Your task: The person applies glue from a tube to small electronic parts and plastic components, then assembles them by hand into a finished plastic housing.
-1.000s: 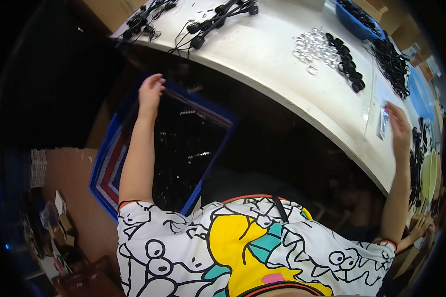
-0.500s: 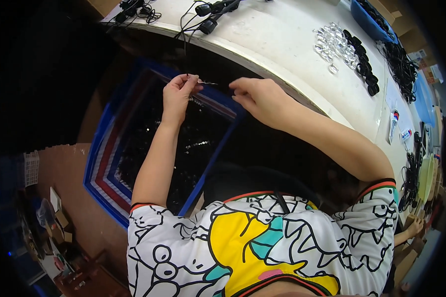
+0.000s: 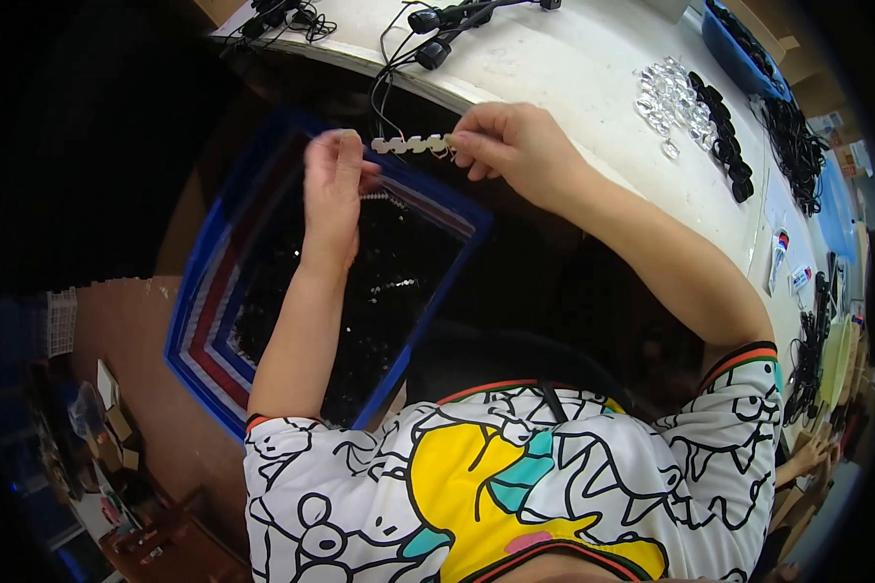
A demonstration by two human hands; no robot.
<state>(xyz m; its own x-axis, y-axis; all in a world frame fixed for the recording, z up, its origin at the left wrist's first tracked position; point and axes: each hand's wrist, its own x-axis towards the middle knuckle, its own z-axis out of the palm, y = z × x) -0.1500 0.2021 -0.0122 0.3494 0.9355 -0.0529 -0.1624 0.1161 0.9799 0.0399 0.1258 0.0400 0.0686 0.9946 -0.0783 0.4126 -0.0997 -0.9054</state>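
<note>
My right hand (image 3: 520, 155) pinches the right end of a short strip of small whitish linked pieces (image 3: 413, 145), held level above the near edge of the table. Thin dark wires (image 3: 384, 102) run up from the strip towards black sockets on a cord (image 3: 432, 52) on the tabletop. Close to the strip's left end is my left hand (image 3: 332, 194), slightly blurred. Its thumb points up, its fingers are loosely curled and apart from the thumb, and a small gap shows between it and the strip.
Below my hands stands a blue-rimmed bin (image 3: 190, 321) holding dark, glinting material. Clear shiny pieces (image 3: 673, 102) and a row of black caps (image 3: 724, 146) lie on the white table (image 3: 544, 73). Farther right are a blue basin (image 3: 739, 53), black cable bundles (image 3: 795, 155) and tubes (image 3: 780, 255).
The strip now stretches out sideways, where before only a thin bit showed at my left fingers. My right hand has moved up and taken its right end; my left hand has shifted left.
</note>
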